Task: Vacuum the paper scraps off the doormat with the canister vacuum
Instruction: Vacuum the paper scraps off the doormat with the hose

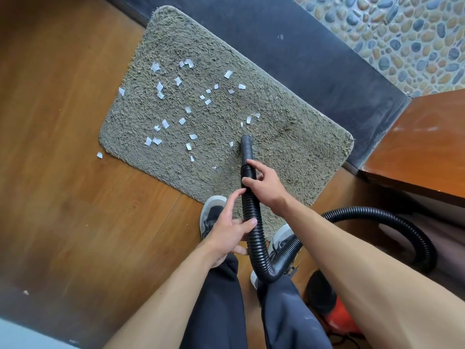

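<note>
A grey shaggy doormat lies on the wooden floor. Several white paper scraps are strewn over its left and middle parts, and one scrap lies on the floor off its left edge. The black ribbed vacuum hose ends in a smooth nozzle whose tip touches the mat near its middle. My right hand grips the hose just behind the nozzle. My left hand holds the hose lower down, thumb and fingers curled round it. The red and black canister sits at lower right.
My two shoes stand at the mat's near edge. A dark stone step runs behind the mat, with pebble paving beyond. A wooden cabinet stands at right. The hose loops across the floor at right.
</note>
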Motion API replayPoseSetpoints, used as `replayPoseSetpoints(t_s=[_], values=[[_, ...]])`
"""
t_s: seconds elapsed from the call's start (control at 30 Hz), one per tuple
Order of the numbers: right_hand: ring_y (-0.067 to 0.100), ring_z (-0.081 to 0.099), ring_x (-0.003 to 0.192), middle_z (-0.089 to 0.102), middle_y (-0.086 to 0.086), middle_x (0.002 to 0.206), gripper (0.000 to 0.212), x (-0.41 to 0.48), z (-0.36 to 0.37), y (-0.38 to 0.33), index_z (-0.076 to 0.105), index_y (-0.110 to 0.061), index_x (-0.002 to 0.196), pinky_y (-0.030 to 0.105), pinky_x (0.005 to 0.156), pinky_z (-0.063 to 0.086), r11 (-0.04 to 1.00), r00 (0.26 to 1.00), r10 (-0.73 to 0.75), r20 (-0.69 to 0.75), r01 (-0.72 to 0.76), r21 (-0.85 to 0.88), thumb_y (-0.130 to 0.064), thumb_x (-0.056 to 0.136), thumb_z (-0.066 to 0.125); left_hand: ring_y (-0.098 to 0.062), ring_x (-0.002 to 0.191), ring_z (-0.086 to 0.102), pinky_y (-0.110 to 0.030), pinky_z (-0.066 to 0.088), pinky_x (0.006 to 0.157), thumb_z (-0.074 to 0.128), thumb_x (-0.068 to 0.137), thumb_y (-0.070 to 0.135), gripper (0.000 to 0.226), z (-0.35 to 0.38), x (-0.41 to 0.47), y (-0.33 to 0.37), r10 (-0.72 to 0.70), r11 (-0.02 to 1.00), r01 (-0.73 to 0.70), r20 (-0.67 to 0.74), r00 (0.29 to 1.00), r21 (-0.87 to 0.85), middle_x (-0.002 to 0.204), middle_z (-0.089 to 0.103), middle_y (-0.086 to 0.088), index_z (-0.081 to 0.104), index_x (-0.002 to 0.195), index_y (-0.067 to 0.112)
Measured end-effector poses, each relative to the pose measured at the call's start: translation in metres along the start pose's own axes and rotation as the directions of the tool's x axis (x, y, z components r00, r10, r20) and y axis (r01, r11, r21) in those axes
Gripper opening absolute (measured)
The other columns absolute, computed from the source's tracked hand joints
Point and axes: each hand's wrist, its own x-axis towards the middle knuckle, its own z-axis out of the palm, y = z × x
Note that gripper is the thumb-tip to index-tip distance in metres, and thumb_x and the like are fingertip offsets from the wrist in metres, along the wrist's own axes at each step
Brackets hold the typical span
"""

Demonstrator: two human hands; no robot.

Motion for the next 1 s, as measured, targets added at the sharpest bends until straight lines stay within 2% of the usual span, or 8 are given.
replayPoseSetpoints(t_s=[0.1,0.23,0.33,0.43,0.63,0.73,0.87,1.0], values=[[0.014,0.060,0.081,0.059,-0.003,0.093,0.060,0.000,0.009,-0.001,0.050,-0.025,0.141,0.038,0.088,0.055,0.998,0.999,-0.024,0.021,0.025,-0.065,-0.011,0.085,0.064,-0.010,0.075,0.067,-0.050,0.058,0.072,0.057,0.100,0.011,0.066,-0.006,-0.003,-0.006,-0.005,1.000,0.005,-0.022,1.000,-0.020,0.079,0.071,0.007,0.030,0.139,0.057],[0.008,0.058,0.076,0.058,-0.006,0.090,0.059,-0.004,0.017,0.001,0.050,-0.023,0.142,0.033,0.084,0.054,0.996,0.999,-0.021,0.035,0.024,-0.087,-0.008,0.086,0.063,-0.012,0.078,0.065,-0.045,0.055,0.072,0.057,0.100,0.011,0.065,-0.008,-0.007,-0.014,-0.014,0.999,0.013,-0.033,0.999,-0.040,0.081,0.071,0.008,0.031,0.137,0.058],[0.014,0.060,0.084,0.057,-0.008,0.091,0.061,-0.008,0.017,0.005,0.049,-0.025,0.143,0.039,0.091,0.054,0.993,0.999,0.002,0.048,0.003,-0.115,-0.011,0.085,0.064,-0.014,0.079,0.066,-0.050,0.055,0.075,0.058,0.099,0.012,0.065,-0.007,-0.009,-0.021,-0.026,0.998,0.024,-0.034,0.999,-0.052,0.085,0.071,0.004,0.033,0.135,0.060],[0.013,0.059,0.083,0.055,-0.012,0.088,0.062,-0.009,0.017,0.006,0.048,-0.026,0.143,0.042,0.093,0.054,0.990,0.997,0.002,0.079,0.009,-0.141,-0.012,0.085,0.064,-0.016,0.078,0.066,-0.047,0.054,0.072,0.058,0.099,0.011,0.065,-0.004,-0.011,-0.025,-0.025,0.997,0.022,-0.040,0.999,-0.079,0.087,0.070,-0.001,0.034,0.133,0.060],[0.018,0.062,0.090,0.062,-0.001,0.100,0.065,-0.001,0.024,-0.002,0.050,-0.030,0.141,0.049,0.095,0.054,0.991,0.997,-0.029,0.076,0.039,-0.125,-0.020,0.078,0.064,-0.013,0.074,0.064,-0.044,0.053,0.069,0.057,0.099,0.010,0.066,-0.011,-0.008,-0.018,0.002,0.997,-0.006,-0.056,0.998,-0.077,0.082,0.070,0.003,0.032,0.136,0.058],[0.017,0.062,0.088,0.064,0.004,0.104,0.064,0.003,0.023,-0.006,0.050,-0.029,0.141,0.047,0.094,0.054,0.993,0.997,-0.044,0.057,0.050,-0.107,-0.018,0.079,0.064,-0.013,0.073,0.063,-0.044,0.053,0.069,0.056,0.100,0.010,0.065,-0.013,-0.004,-0.013,0.017,0.998,-0.020,-0.060,0.998,-0.051,0.081,0.070,0.005,0.032,0.135,0.059],[0.013,0.060,0.078,0.062,0.000,0.094,0.061,-0.001,0.016,-0.003,0.050,-0.023,0.141,0.037,0.085,0.056,0.998,0.999,-0.024,0.034,0.025,-0.050,-0.009,0.084,0.063,-0.011,0.073,0.065,-0.042,0.056,0.068,0.056,0.099,0.009,0.067,-0.007,-0.005,-0.011,-0.005,0.999,0.003,-0.037,0.999,-0.049,0.083,0.069,0.003,0.031,0.138,0.057],[0.014,0.063,0.077,0.062,-0.002,0.088,0.060,-0.007,0.009,0.006,0.050,-0.024,0.142,0.041,0.087,0.057,1.000,1.000,-0.008,0.022,0.009,-0.025,-0.007,0.086,0.063,-0.005,0.068,0.067,-0.035,0.056,0.059,0.056,0.099,0.008,0.068,0.000,-0.008,-0.010,-0.028,0.998,0.027,-0.023,0.999,-0.055,0.083,0.071,0.003,0.031,0.140,0.056]])
